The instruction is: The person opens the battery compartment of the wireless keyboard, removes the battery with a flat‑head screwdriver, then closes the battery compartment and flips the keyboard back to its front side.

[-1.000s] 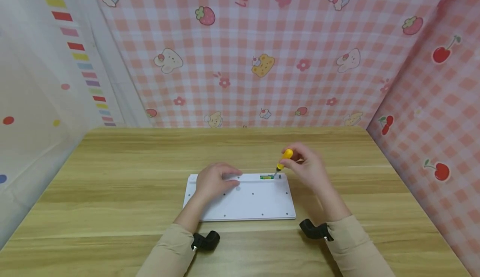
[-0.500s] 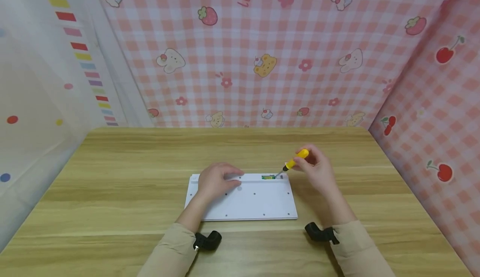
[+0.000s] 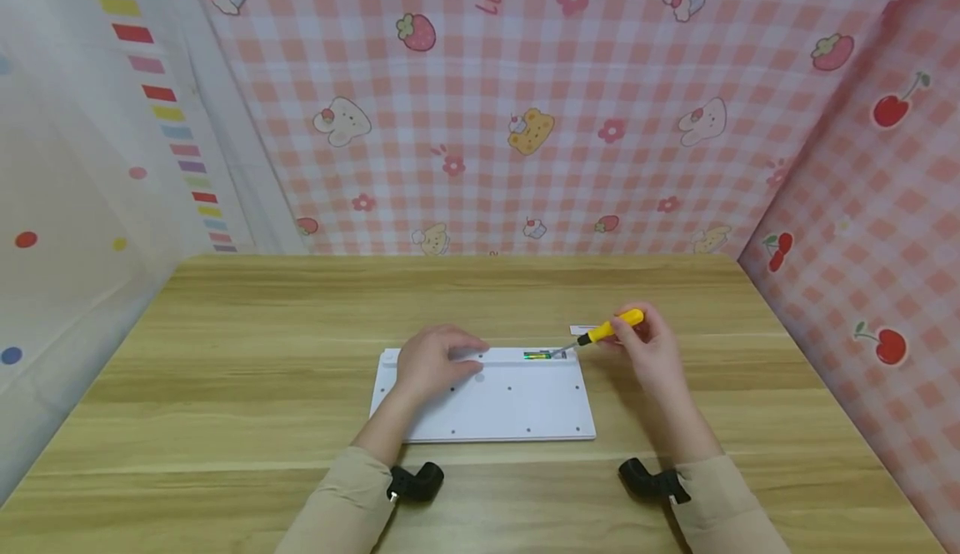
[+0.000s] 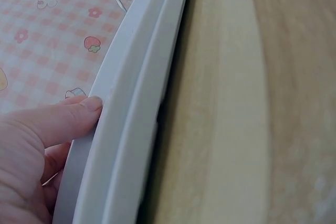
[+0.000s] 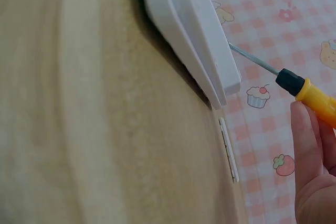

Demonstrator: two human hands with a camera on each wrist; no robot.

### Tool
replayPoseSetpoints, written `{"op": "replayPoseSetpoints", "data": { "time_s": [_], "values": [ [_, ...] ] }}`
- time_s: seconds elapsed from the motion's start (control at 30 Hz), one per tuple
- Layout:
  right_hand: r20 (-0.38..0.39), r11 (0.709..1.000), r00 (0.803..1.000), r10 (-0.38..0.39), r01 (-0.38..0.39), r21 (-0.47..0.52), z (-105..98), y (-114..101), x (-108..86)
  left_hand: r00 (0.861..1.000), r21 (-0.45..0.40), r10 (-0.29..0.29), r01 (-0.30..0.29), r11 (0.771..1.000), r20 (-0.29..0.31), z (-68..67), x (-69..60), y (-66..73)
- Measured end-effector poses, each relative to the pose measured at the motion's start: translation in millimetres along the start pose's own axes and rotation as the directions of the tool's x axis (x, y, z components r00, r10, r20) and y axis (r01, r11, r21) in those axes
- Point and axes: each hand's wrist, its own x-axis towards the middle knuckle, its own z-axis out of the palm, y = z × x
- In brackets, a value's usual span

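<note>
A white keyboard-like panel point(image 3: 495, 404) with small dark screws lies flat on the table. Near its far right corner is an open slot with a green battery point(image 3: 536, 356). My right hand point(image 3: 651, 354) pinches a yellow screwdriver point(image 3: 615, 326), tilted low, its metal tip at the slot. In the right wrist view the screwdriver shaft point(image 5: 254, 59) reaches behind the panel's raised edge point(image 5: 226, 72). My left hand point(image 3: 431, 362) rests on the panel's left part, thumb and fingers spread over the raised strip; in the left wrist view its thumb point(image 4: 79, 116) touches that edge.
A small white strip point(image 3: 583, 330) lies on the wooden table point(image 3: 300, 304) just beyond the panel's far right corner. Patterned cloth point(image 3: 480, 79) stands behind the table and along its right side. Black wrist mounts point(image 3: 417, 482) sit at both sleeves.
My right hand has moved right and a little nearer, tilting the screwdriver's handle lower. The small white strip behind the corner has come into view. My left hand stays on the panel.
</note>
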Motion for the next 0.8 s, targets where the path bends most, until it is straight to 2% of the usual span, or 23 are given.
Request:
{"op": "replayPoseSetpoints", "data": {
  "time_s": [0.2,0.47,0.7,0.8],
  "values": [
    [-0.019,0.997,0.998,0.06,-0.059,0.048,0.2,-1.7,-1.7,1.0,0.007,-0.001,0.001,1.0,0.0,0.4,0.1,0.0],
    [-0.015,0.982,0.983,0.184,-0.184,0.038,-2.1,-2.3,-2.7,1.0,0.014,-0.007,0.007,1.0,-0.002,0.4,0.3,-0.1],
    [-0.022,0.969,0.972,0.233,-0.23,0.095,-3.6,2.2,-1.7,1.0,0.011,-0.017,0.017,1.0,0.003,0.1,0.0,1.0],
    [-0.024,0.976,0.978,0.205,-0.203,0.082,-2.2,0.5,-2.4,1.0,0.01,-0.016,0.016,1.0,0.004,0.2,-0.1,0.8]
  ]
}}
